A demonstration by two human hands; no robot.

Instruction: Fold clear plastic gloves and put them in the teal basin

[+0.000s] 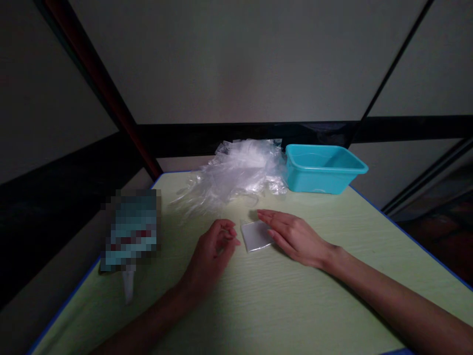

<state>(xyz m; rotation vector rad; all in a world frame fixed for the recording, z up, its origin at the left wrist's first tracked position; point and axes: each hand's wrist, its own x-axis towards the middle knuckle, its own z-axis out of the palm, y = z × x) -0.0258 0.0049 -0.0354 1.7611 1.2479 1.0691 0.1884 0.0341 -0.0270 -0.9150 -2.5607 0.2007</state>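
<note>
A small white rectangular packet (254, 236) with a shiny clear edge, like plastic wrapping, lies flat on the pale green table. My right hand (291, 236) rests over its right part, fingers stretched out and lying flat, hiding that end. Just left of the packet is my left hand (218, 246), its fingers curved and apart from one another, with nothing visible between them. A narrow gap separates the left fingertips from the packet. Beyond both hands spreads a loose heap of clear plastic bags (240, 170).
An aqua plastic basket (318, 180) stands at the back right, beside the bags. On the left, a blurred-out item (133, 231) lies near the edge of the table (236, 315), a pale strip sticking out below it. Light wall panels (236, 64) rise behind.
</note>
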